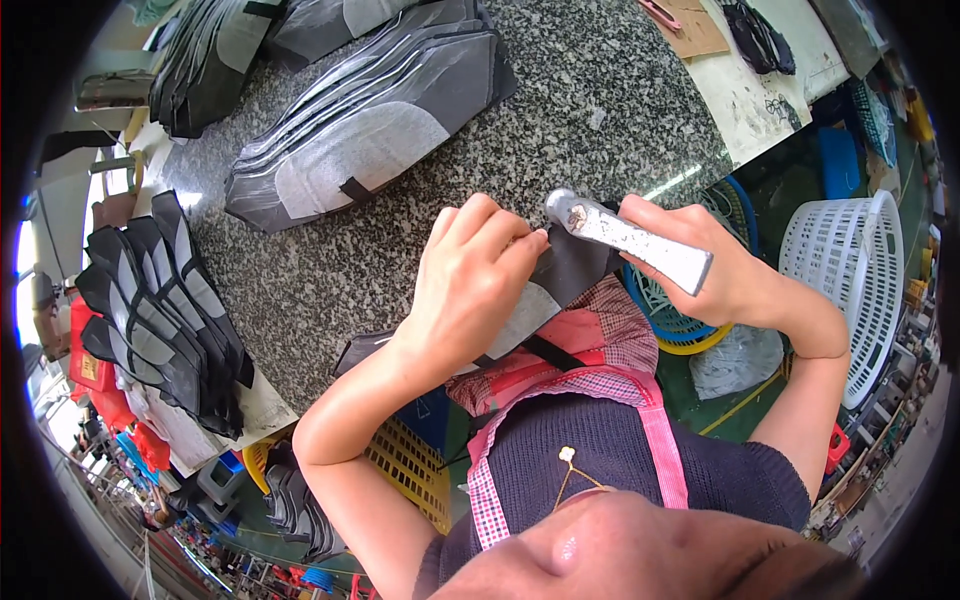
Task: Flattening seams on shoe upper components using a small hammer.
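My right hand [715, 250] is closed round a hammer [635, 240]. Its metal head, worn and whitish, ends in a rounded silver face near my left fingertips; the handle is hidden. My left hand [465, 275] is closed, thumb and finger pinched just left of the hammer face. Whatever small thing they pinch cannot be made out. Beneath both hands a dark flat piece with a light grey panel [525, 318] lies at the near edge of the speckled stone table [310, 290], partly covered by my left hand and forearm.
A stack of similar dark grey pieces [360, 160] lies on the table beyond my left hand, with further piles [165, 300] at the left. To the right stand a white plastic basket [850, 270] and a blue-and-yellow basket [680, 315]. Pink scissors [660, 14] lie at the far right.
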The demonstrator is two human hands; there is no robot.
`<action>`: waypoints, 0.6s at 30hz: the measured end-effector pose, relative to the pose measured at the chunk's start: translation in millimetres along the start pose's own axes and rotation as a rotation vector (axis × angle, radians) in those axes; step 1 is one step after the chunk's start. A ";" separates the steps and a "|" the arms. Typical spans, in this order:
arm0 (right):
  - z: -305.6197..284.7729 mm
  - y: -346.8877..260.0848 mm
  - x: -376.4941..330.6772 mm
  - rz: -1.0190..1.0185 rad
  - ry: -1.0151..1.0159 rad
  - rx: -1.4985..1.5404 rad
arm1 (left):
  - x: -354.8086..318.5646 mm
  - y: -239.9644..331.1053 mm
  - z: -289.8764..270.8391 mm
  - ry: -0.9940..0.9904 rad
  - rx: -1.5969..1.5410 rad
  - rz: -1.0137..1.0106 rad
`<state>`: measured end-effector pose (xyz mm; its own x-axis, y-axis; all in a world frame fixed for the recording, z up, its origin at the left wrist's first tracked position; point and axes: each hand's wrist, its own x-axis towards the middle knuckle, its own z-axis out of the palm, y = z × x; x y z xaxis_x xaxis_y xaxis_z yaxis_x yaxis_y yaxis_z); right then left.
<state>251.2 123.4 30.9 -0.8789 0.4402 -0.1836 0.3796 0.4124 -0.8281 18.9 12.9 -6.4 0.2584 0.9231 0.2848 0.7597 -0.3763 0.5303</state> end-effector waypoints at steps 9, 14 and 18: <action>4.9 -4.7 6.3 -0.046 -0.022 0.015 | -5.7 1.8 -0.8 0.020 -0.015 -0.145; -1.9 -6.5 9.1 -0.098 0.043 -0.033 | -13.8 10.2 -3.3 0.002 -0.043 -0.152; 1.7 -14.3 9.1 -0.071 0.008 -0.092 | -13.9 10.8 -5.2 0.000 0.033 -0.092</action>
<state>237.2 120.2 40.2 -0.9025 0.4132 -0.1214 0.3414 0.5146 -0.7865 20.4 -4.4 -0.5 0.1866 0.9537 0.2359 0.7994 -0.2870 0.5278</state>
